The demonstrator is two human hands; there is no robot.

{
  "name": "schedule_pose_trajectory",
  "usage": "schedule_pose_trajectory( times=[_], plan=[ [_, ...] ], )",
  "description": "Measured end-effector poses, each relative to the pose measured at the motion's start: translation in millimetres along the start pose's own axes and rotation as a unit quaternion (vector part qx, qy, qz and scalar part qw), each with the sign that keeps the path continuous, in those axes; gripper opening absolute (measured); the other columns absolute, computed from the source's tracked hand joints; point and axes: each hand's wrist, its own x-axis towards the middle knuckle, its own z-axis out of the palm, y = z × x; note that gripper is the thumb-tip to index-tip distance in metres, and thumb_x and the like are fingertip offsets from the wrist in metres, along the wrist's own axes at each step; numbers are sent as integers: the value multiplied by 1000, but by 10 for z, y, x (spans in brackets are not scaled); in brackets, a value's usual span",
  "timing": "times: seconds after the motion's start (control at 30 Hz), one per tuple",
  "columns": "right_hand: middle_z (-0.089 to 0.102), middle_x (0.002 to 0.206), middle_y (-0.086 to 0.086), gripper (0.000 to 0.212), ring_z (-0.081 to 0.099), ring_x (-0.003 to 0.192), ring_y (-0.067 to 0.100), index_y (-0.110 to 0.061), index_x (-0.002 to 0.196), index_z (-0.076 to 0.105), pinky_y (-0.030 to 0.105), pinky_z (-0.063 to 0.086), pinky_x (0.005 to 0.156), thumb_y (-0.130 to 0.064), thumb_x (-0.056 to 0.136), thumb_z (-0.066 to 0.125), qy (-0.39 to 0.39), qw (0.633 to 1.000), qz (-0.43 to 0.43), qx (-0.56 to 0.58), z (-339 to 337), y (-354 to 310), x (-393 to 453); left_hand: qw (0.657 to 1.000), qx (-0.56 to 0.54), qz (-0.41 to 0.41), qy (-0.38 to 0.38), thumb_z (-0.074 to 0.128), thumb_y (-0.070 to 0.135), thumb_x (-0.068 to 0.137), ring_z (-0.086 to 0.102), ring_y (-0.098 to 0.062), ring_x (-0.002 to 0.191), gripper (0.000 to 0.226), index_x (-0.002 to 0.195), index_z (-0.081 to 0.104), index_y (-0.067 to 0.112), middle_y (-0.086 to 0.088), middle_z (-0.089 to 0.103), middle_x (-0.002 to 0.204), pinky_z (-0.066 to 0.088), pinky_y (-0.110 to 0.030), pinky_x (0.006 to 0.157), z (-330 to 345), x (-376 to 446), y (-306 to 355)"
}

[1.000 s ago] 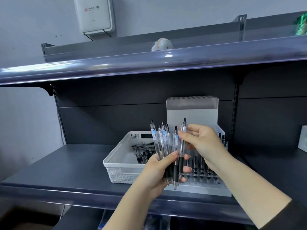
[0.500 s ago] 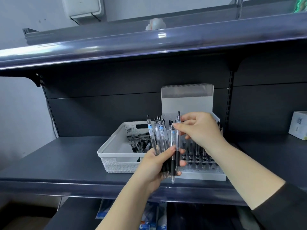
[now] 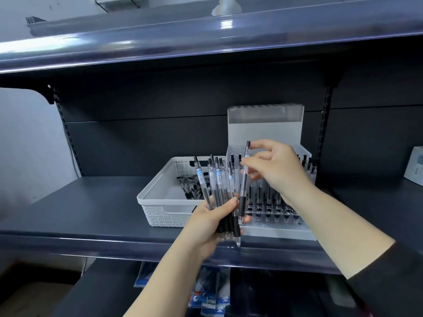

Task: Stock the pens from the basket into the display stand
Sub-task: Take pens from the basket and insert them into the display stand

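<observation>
The left hand grips a fanned bundle of clear pens, tips down and clickers up, in front of the white basket on the dark shelf. The right hand pinches one single pen near its top between thumb and fingers; its lower end seems to sit against the bundle. By my reckoning this is the separating step — one pen being picked off for the display stand, which stands just right of the basket.

The next move would call for swinging that pen rightward, keeping it upright, and lowering its tip into a free hole without knocking the pens already standing there.

More pens lie loose in the basket, partly hidden by the bundle. The right forearm covers much of the stand's rows — which holes are free I cannot tell. Whether the single pen is fully clear of the left fingers is unclear too.
</observation>
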Motion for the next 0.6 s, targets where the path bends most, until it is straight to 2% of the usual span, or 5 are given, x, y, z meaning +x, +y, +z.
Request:
schedule_pose_trajectory(
  times=[0.1, 0.23, 0.37, 0.53, 0.6],
  plan=[
    [72, 75, 3, 26, 64, 58, 12, -33, 87, 56, 25, 56, 64, -10, 82, 68, -12, 1000, 7, -5, 25, 7, -10, 1000, 7, -1, 7, 70, 20, 68, 71, -23, 66, 32, 96, 65, 5, -9, 71, 76, 55, -29, 51, 22, 5, -24],
    [71, 75, 5, 26, 65, 62, 14, -28, 92, 58, 28, 57, 66, -7, 81, 68, -13, 1000, 11, 3, 34, 33, -11, 1000, 0, 0, 14, 72, 19, 65, 70, -24, 66, 33, 95, 65, 5, -10, 71, 75, 54, -29, 50, 23, 14, -29],
    [71, 80, 9, 27, 64, 64, 14, -27, 87, 57, 26, 59, 64, -2, 82, 66, -19, 999, 14, 29, 27, 1, -22, 1000, -11, 1, 16, 72, 18, 65, 70, -24, 63, 32, 94, 66, 6, -9, 71, 72, 53, -28, 48, 16, 21, -17],
    [66, 77, 4, 20, 63, 60, 13, -13, 94, 58, 25, 58, 61, 3, 84, 62, 5, 998, 20, 65, -7, -49, 16, 999, -32, 5, 30, 69, 15, 73, 70, -23, 61, 29, 100, 65, 4, -7, 72, 78, 53, -28, 48, -49, 19, 1],
    [65, 75, 3, 19, 63, 62, 15, -14, 90, 58, 25, 58, 62, 4, 84, 60, 37, 996, 12, 85, -47, -87, 47, 998, -40, 9, 45, 67, 13, 78, 69, -22, 60, 26, 101, 63, 3, -4, 73, 78, 55, -29, 49, -105, 23, 8]
  ],
)
